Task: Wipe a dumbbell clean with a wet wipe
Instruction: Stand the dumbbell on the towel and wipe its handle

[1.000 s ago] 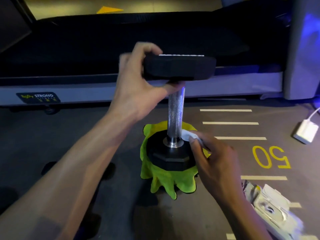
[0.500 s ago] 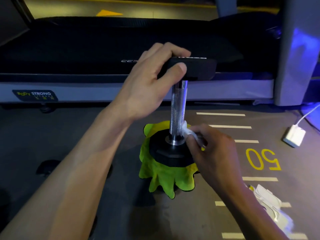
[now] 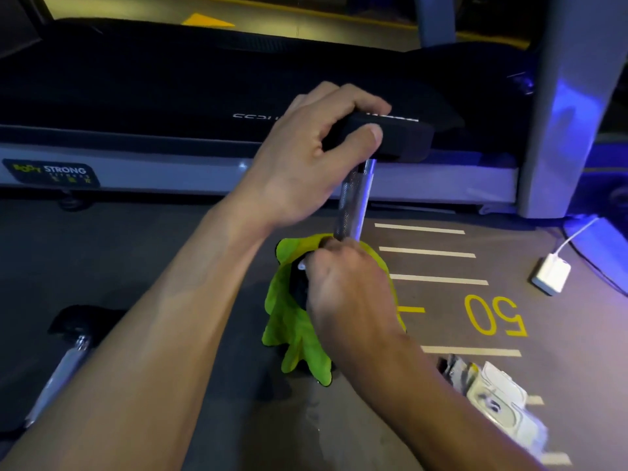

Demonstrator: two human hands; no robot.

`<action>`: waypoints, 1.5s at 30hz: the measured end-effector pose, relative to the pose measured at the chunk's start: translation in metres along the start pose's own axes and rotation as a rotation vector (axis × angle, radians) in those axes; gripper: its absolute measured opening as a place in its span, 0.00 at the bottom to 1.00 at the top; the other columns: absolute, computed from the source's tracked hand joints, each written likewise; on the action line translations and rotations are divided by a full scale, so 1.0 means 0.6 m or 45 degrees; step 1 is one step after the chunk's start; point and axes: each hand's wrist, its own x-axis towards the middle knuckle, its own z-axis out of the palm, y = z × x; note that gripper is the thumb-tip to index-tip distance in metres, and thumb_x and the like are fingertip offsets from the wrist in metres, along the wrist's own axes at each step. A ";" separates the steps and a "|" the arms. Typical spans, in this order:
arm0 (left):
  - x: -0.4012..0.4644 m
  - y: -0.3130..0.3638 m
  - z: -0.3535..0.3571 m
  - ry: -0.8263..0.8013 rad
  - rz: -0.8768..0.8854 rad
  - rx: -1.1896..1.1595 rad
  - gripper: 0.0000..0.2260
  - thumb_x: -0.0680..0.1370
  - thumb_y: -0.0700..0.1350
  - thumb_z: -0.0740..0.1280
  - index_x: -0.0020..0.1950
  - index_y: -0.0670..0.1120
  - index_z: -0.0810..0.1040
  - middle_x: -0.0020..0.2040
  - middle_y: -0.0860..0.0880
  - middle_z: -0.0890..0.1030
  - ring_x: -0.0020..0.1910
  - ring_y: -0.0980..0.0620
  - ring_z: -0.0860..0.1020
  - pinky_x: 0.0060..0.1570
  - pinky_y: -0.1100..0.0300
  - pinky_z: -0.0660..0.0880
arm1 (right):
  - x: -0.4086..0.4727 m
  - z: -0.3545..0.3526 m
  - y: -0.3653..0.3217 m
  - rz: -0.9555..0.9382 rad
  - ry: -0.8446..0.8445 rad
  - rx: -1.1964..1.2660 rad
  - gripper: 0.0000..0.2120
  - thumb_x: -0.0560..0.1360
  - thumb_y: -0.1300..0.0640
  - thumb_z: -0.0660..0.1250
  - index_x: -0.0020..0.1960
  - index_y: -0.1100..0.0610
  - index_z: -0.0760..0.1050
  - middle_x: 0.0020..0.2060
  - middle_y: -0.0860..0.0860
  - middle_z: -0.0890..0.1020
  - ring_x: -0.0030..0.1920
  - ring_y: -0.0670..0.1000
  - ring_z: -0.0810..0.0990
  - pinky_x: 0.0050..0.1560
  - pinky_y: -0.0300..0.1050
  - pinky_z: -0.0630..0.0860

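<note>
A black dumbbell with a knurled metal handle [image 3: 351, 205] stands on end on a lime-green cloth [image 3: 292, 331] on the floor. My left hand [image 3: 306, 164] grips its upper head [image 3: 404, 139] from the left side. My right hand [image 3: 346, 294] lies over the lower head, hiding most of it. A small white bit of wet wipe [image 3: 301, 265] shows at the fingertips, pressed to the lower head near the base of the handle.
A treadmill [image 3: 204, 96] runs across the back. A second dumbbell [image 3: 64, 355] lies on the floor at lower left. A wet-wipe pack [image 3: 496, 399] sits at lower right. A white charger [image 3: 551, 274] with cable lies at right, by a grey upright [image 3: 571, 107].
My right hand has moved with the wipe from the right side of the handle's base across to the left over the lower head. The left hand keeps its grip on the upper head.
</note>
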 end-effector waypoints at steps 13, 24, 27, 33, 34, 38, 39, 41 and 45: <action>0.015 -0.018 -0.004 -0.019 -0.014 -0.075 0.14 0.77 0.59 0.64 0.60 0.60 0.81 0.51 0.59 0.78 0.58 0.52 0.77 0.61 0.57 0.72 | -0.033 -0.037 0.147 0.100 0.012 0.556 0.09 0.81 0.55 0.68 0.45 0.46 0.84 0.38 0.40 0.83 0.41 0.35 0.79 0.41 0.35 0.71; 0.027 -0.029 -0.002 -0.014 -0.019 -0.093 0.13 0.78 0.59 0.64 0.60 0.59 0.81 0.53 0.56 0.78 0.58 0.55 0.77 0.64 0.55 0.72 | -0.017 0.003 0.132 -0.181 0.164 0.348 0.10 0.77 0.56 0.66 0.53 0.49 0.85 0.48 0.44 0.81 0.45 0.44 0.81 0.46 0.36 0.76; 0.028 -0.031 -0.002 -0.020 -0.023 -0.118 0.12 0.78 0.59 0.65 0.59 0.60 0.81 0.55 0.53 0.79 0.59 0.53 0.78 0.65 0.54 0.73 | 0.000 -0.003 0.125 -0.116 0.013 0.327 0.09 0.77 0.55 0.69 0.51 0.46 0.87 0.42 0.41 0.76 0.40 0.42 0.76 0.40 0.28 0.68; 0.036 -0.033 0.001 -0.023 -0.026 -0.170 0.13 0.78 0.56 0.66 0.59 0.55 0.82 0.59 0.43 0.81 0.60 0.49 0.79 0.66 0.49 0.74 | 0.005 0.008 0.124 -0.096 0.110 0.290 0.09 0.76 0.58 0.69 0.48 0.46 0.86 0.42 0.44 0.79 0.41 0.44 0.77 0.40 0.35 0.69; 0.036 -0.033 0.000 -0.022 -0.027 -0.184 0.13 0.78 0.56 0.66 0.59 0.55 0.82 0.60 0.42 0.81 0.60 0.48 0.79 0.67 0.48 0.74 | 0.004 0.006 0.125 -0.110 0.119 0.321 0.10 0.76 0.58 0.69 0.49 0.45 0.86 0.42 0.43 0.80 0.41 0.42 0.77 0.41 0.30 0.68; 0.036 -0.033 -0.001 -0.026 -0.041 -0.211 0.12 0.78 0.55 0.66 0.59 0.55 0.82 0.61 0.42 0.81 0.61 0.47 0.80 0.68 0.48 0.75 | 0.034 -0.012 0.123 -0.206 0.347 0.332 0.10 0.78 0.61 0.69 0.52 0.48 0.86 0.41 0.40 0.77 0.42 0.39 0.75 0.46 0.23 0.65; 0.036 -0.033 -0.001 -0.029 -0.045 -0.221 0.12 0.78 0.55 0.66 0.59 0.55 0.82 0.61 0.42 0.81 0.61 0.47 0.80 0.67 0.49 0.75 | 0.047 -0.015 0.123 -0.225 0.460 0.292 0.10 0.78 0.62 0.69 0.53 0.51 0.86 0.42 0.43 0.78 0.43 0.41 0.75 0.47 0.26 0.66; 0.037 -0.032 -0.001 -0.034 -0.051 -0.238 0.13 0.78 0.55 0.66 0.59 0.54 0.82 0.61 0.41 0.81 0.61 0.47 0.80 0.66 0.52 0.75 | 0.061 -0.010 0.124 -0.255 0.576 0.182 0.10 0.77 0.63 0.69 0.54 0.53 0.85 0.44 0.48 0.80 0.46 0.49 0.78 0.48 0.36 0.69; 0.037 -0.032 -0.001 -0.027 -0.052 -0.240 0.13 0.77 0.56 0.66 0.59 0.54 0.82 0.60 0.42 0.81 0.60 0.48 0.80 0.65 0.53 0.74 | 0.022 0.010 0.134 -0.295 0.275 0.170 0.10 0.78 0.61 0.67 0.53 0.50 0.84 0.45 0.47 0.79 0.45 0.50 0.77 0.46 0.39 0.70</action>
